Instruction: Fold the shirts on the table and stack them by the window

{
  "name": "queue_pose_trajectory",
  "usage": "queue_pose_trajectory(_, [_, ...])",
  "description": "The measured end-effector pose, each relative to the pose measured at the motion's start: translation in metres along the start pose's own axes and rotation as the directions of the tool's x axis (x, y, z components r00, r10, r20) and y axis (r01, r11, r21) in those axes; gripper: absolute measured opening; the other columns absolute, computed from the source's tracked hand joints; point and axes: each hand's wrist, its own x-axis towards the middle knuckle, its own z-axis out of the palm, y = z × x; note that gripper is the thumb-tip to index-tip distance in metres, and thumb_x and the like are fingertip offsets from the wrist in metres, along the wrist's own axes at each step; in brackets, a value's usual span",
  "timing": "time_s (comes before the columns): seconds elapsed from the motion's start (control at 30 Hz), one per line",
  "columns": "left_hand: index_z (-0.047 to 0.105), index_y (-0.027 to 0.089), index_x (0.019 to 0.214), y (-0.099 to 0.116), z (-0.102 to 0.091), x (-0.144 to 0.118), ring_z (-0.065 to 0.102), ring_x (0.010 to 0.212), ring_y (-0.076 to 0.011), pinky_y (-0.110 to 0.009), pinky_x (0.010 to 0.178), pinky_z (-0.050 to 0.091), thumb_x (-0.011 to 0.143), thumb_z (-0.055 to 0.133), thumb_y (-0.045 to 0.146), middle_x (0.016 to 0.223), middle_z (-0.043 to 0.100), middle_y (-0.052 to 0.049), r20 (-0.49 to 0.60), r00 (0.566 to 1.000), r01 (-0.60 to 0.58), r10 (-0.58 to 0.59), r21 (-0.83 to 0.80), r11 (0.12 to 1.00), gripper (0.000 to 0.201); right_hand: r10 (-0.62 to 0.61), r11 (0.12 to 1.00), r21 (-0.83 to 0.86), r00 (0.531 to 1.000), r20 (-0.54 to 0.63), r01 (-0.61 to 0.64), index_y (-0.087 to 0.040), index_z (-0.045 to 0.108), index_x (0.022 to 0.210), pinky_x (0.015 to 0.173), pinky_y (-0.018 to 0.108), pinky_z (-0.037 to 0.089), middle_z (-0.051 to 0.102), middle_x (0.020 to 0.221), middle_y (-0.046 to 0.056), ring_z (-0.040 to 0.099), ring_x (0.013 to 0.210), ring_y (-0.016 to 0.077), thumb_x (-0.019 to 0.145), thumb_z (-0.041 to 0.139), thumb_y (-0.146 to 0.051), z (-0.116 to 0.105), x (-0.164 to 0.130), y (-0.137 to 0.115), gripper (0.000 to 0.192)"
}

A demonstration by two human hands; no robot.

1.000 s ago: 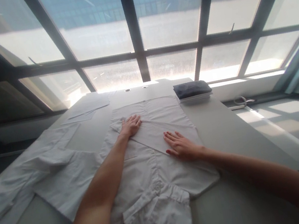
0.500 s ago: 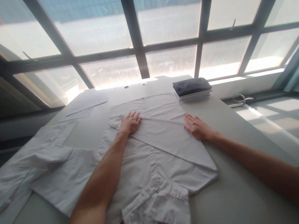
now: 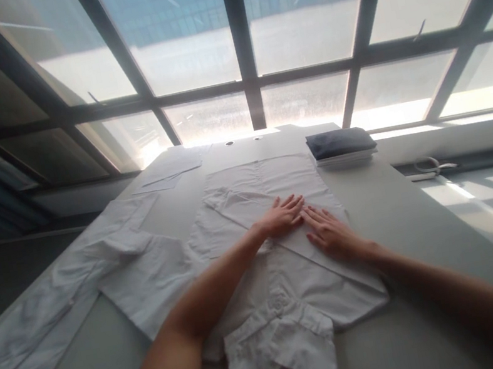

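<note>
Both hands have slid together, left hand (image 3: 283,216) and right hand (image 3: 331,234) pressing flat, fingers spread and gripping nothing, smoothing the folded sleeve of the white cotton shirt (image 3: 259,258) lying mid-desk (image 3: 399,215).

A single head-worn camera looks forward and down along the table (image 3: 403,208) from its near edge, facing the windows (image 3: 181,30) beyond its far edge.

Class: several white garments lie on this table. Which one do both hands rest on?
The white shirt in the middle, under the left hand and right hand. The other white garment lies untouched to its left.
</note>
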Motion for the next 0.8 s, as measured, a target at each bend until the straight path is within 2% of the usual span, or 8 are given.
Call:
queue_pose_trajectory(0.1, [0.017,0.028,0.166,-0.020,-0.002,-0.005,0.005,0.160,-0.0255,-0.058,0.125,0.005,0.108,0.019,0.058,0.172,0.016,-0.004,-0.008,0.999,0.045,-0.045,0.013,0.999,0.066,0.005,0.999,-0.039,0.997,0.081,-0.001,-0.010,0.034,0.161,0.127,0.048,0.021,0.029,0.166,0.015,0.022,0.156,0.0258,0.104,0.037,-0.039,0.008,-0.002,-0.001,0.064])
queue_pose_trajectory(0.2, [0.017,0.027,0.166,-0.063,-0.011,-0.018,0.002,0.160,-0.0288,-0.063,0.124,0.002,0.107,0.020,0.057,0.173,0.013,-0.004,-0.027,0.961,0.276,-0.276,0.039,0.960,0.066,0.011,0.998,-0.069,0.996,0.092,-0.004,-0.010,0.034,0.161,0.127,0.047,0.021,0.026,0.167,0.014,0.022,0.156,0.0253,0.105,0.035,-0.041,0.010,-0.003,0.003,0.064])
queue_pose_trajectory(0.3, [0.015,0.022,0.166,-0.107,-0.019,-0.033,0.002,0.159,-0.0314,-0.064,0.124,0.004,0.106,0.020,0.056,0.173,0.009,-0.008,-0.091,0.819,0.571,-0.566,0.040,0.820,0.069,0.017,0.997,-0.081,0.995,0.094,-0.009,-0.010,0.035,0.161,0.127,0.047,0.021,0.026,0.167,0.014,0.021,0.156,0.0247,0.105,0.034,-0.042,0.009,-0.003,0.003,0.064])
queue_pose_trajectory(0.37, [0.017,0.019,0.166,-0.127,-0.023,-0.039,0.005,0.159,-0.0314,-0.062,0.124,0.006,0.105,0.019,0.056,0.173,0.012,-0.010,-0.126,0.733,0.676,-0.669,0.029,0.736,0.071,0.018,0.996,-0.086,0.995,0.099,-0.009,-0.009,0.035,0.160,0.127,0.047,0.021,0.026,0.167,0.013,0.022,0.156,0.0245,0.105,0.033,-0.042,0.009,-0.003,0.002,0.064])
queue_pose_trajectory(0.4, [0.020,0.019,0.166,-0.133,-0.023,-0.041,0.006,0.159,-0.0315,-0.062,0.125,0.006,0.105,0.019,0.057,0.172,0.015,-0.010,-0.132,0.712,0.698,-0.690,0.022,0.716,0.071,0.016,0.996,-0.087,0.995,0.100,-0.008,-0.009,0.036,0.160,0.127,0.047,0.021,0.026,0.167,0.013,0.022,0.156,0.0246,0.105,0.033,-0.042,0.009,-0.002,0.002,0.064])
queue_pose_trajectory(0.5, [0.025,0.023,0.164,-0.140,-0.024,-0.043,0.006,0.159,-0.0333,-0.064,0.124,0.007,0.104,0.019,0.059,0.172,0.017,-0.009,-0.112,0.710,0.699,-0.696,-0.010,0.715,0.070,0.006,0.997,-0.079,0.996,0.085,0.001,-0.009,0.037,0.159,0.126,0.048,0.023,0.027,0.166,0.014,0.024,0.156,0.0260,0.105,0.034,-0.041,0.011,-0.003,0.002,0.064])
queue_pose_trajectory(0.67, [0.034,0.024,0.160,-0.133,-0.028,-0.045,0.014,0.158,-0.0343,-0.067,0.121,0.012,0.106,0.025,0.051,0.171,0.021,-0.013,-0.118,0.744,0.657,-0.658,-0.058,0.752,0.061,-0.006,0.998,-0.065,0.999,0.046,0.009,-0.011,0.040,0.159,0.125,0.050,0.025,0.031,0.165,0.015,0.027,0.155,0.0267,0.105,0.034,-0.041,0.017,-0.004,0.008,0.062])
queue_pose_trajectory(0.8, [0.039,0.015,0.157,-0.115,-0.037,-0.060,0.030,0.154,-0.0240,-0.044,0.124,0.024,0.106,0.034,0.043,0.166,0.034,-0.014,-0.137,0.794,0.591,-0.593,-0.061,0.805,0.059,-0.020,0.998,-0.058,0.999,0.033,0.022,-0.012,0.042,0.157,0.125,0.051,0.027,0.033,0.164,0.014,0.028,0.154,0.0268,0.104,0.034,-0.041,0.022,-0.004,0.012,0.061])
